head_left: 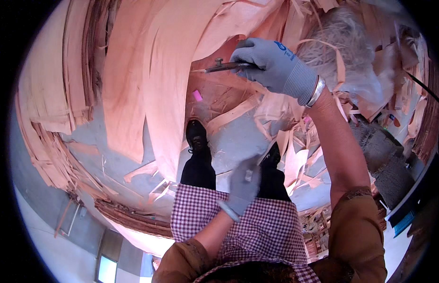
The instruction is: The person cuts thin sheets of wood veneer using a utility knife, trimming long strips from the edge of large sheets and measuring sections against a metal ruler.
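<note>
Veneer sheet (149,85), upper centre: my right hand (276,66) grips a metal cutting tool (222,66) against it, mid-trim; left hand (243,186), blurred, grip unclear; next, steady the sheet

floor (238,137): grey (concrete-like) | veneer strips (231,113), pink scrap (197,95) lying on it

A small bright pink rectangular tag or label (197,95) lies flat among the thin wood veneer strips (238,111) on the floor, just beyond the toe of the person's black shoe (197,136). It is too small to tell more. No packages, signs or screens can be made out.
</note>
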{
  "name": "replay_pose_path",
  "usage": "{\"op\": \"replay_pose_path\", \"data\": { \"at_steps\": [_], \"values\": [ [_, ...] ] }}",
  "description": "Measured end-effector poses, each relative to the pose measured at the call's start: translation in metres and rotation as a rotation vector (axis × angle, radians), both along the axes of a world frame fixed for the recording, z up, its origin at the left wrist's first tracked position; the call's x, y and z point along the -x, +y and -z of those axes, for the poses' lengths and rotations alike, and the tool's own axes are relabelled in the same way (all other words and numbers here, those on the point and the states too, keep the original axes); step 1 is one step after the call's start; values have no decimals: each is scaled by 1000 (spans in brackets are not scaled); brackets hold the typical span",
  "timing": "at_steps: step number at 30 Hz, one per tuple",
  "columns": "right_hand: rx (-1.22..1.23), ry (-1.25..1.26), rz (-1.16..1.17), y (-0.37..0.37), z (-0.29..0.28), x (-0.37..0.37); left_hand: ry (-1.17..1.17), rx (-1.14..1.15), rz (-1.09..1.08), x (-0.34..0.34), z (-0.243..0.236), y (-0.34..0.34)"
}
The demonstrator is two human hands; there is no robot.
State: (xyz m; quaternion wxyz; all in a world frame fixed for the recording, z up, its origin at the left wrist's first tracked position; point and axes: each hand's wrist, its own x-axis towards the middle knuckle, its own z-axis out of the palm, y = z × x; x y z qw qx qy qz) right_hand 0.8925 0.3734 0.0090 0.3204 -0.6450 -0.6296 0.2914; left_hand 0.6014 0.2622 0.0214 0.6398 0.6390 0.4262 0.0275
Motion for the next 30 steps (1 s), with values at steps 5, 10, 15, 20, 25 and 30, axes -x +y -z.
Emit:
{"op": "replay_pose_path", "data": {
  "at_steps": [5, 10, 15, 20, 25, 30],
  "values": [
    [93, -22, -42, 3, -54, -21, -46, 199, -304, -84, -4, 89],
    [57, 133, 98, 11, -83, -2, -165, 178, -237, -142, 21, 147],
    [-49, 1201, 974, -73, -61, 42, -23, 222, -307, -149, -14, 159],
    [361, 1523, 1263, -147, -38, 126, -61, 368, -311, -149, -64, 156],
    [89, 2035, 1281, -118, -57, 132, -48, 501, -331, -144, -111, 139],
    [-122, 2163, 1548, -112, -73, 129, -5, 451, -328, -134, -152, 118]
  ]
}}
